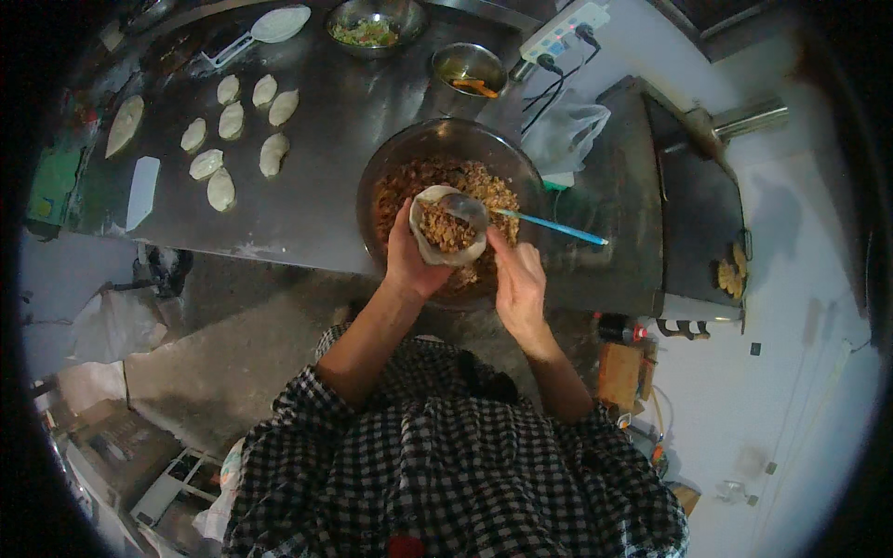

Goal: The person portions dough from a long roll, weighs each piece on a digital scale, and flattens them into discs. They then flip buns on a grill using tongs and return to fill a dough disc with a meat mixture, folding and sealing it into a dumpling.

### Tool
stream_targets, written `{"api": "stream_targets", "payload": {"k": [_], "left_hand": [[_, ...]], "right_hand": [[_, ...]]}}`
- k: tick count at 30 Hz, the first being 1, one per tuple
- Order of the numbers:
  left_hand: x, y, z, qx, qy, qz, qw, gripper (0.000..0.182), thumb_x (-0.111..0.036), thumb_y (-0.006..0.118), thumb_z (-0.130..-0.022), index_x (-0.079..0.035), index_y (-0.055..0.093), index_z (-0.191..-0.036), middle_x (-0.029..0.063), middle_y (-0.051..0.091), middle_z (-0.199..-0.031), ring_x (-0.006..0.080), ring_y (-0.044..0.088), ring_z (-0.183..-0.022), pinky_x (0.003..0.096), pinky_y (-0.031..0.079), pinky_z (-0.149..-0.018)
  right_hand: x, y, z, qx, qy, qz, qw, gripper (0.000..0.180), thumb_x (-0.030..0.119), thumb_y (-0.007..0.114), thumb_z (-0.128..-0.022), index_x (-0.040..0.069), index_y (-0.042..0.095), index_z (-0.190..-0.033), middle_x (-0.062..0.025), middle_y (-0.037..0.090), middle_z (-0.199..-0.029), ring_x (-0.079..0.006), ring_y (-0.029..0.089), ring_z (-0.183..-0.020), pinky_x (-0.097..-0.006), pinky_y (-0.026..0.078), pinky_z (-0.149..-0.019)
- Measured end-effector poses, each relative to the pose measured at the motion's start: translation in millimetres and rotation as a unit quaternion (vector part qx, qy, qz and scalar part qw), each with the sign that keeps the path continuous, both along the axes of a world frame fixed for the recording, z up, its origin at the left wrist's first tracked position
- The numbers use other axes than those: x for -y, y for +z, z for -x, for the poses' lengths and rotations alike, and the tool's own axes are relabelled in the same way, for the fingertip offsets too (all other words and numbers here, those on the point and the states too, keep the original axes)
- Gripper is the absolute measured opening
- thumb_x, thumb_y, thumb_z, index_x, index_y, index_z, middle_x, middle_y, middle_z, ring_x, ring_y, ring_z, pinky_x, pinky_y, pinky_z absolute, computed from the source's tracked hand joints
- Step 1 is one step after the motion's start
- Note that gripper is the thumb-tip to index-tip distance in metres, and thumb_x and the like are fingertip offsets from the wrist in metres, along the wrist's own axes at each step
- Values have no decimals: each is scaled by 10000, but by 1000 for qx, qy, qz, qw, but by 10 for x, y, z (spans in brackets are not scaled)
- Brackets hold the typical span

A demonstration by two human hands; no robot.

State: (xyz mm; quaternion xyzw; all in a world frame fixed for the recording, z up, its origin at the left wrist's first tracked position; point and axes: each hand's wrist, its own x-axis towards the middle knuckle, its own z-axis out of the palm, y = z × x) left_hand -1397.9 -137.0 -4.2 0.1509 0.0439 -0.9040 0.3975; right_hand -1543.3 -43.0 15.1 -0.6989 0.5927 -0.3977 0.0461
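My left hand [411, 258] cups a round dough wrapper [427, 250] from its left and underside. Minced filling [446, 227] lies inside the wrapper, and a shiny spoon bowl [466, 208] rests against it. A blue handle [558, 227] runs off to the right in line with the spoon. The index finger of my right hand [522, 279] points at the wrapper's right rim while the other fingers are curled; whether they grip anything is hidden. Beneath both hands stands a large metal bowl [368, 178] with more brown and yellowish filling.
Several shaped dough pieces [231, 120] lie on the metal table [328, 209], with a white scraper [143, 192] and a strainer [280, 25]. Behind are a bowl of chopped vegetables [366, 33], a smaller liquid-filled bowl [469, 70] and a power strip [564, 31]. A griddle [701, 202] stands right.
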Motion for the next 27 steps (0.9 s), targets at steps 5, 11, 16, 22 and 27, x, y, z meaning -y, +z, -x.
{"api": "stream_targets", "payload": {"k": [5, 11, 16, 22, 27], "left_hand": [[68, -102, -127, -24, -10, -13, 1000, 546, -472, 284, -986, -98, 461, -1341, 131, 513, -1340, 325, 496, -1231, 537, 375, -1047], [241, -52, -400, -38, -41, 3, 998, 561, -475, 302, -985, -69, 445, -1344, 158, 519, -1327, 362, 490, -1233, 573, 380, -1038], [237, 72, -584, -91, -132, 63, 985, 546, -481, 317, -989, -78, 469, -1325, 148, 549, -1301, 333, 544, -1184, 541, 423, -1012], [312, -14, -727, -24, -233, 80, 969, 544, -508, 313, -994, -90, 489, -1294, 105, 595, -1233, 296, 600, -1107, 570, 478, -928], [435, -18, -851, 9, -264, 146, 953, 594, -576, 277, -983, -120, 494, -1296, 100, 625, -1172, 290, 643, -1021, 523, 547, -836]], "right_hand": [[-36, -8, -43, 107, -40, -26, 993, 318, 46, 484, -958, -1, 578, -1259, -91, 524, -796, -196, 461, -693, -304, 396, -652], [-184, 14, 118, -99, -93, -133, 982, 303, 104, 514, -955, 11, 590, -1233, -107, 556, -886, -224, 517, -749, -318, 427, -707], [251, 48, -110, 293, -53, -179, 938, 376, 312, 498, -994, 33, 593, -1228, -104, 610, -1124, -255, 595, -1004, -343, 473, -862], [803, 311, -474, 682, 98, -479, 544, 863, 759, 332, -859, 101, 397, -1414, -48, 494, -1376, -210, 492, -1250, -433, 432, -1007], [925, 536, -668, 622, 37, -542, 564, 865, 763, 357, -855, 106, 372, -1417, -46, 480, -1380, -204, 504, -1225, -453, 428, -994]]}}
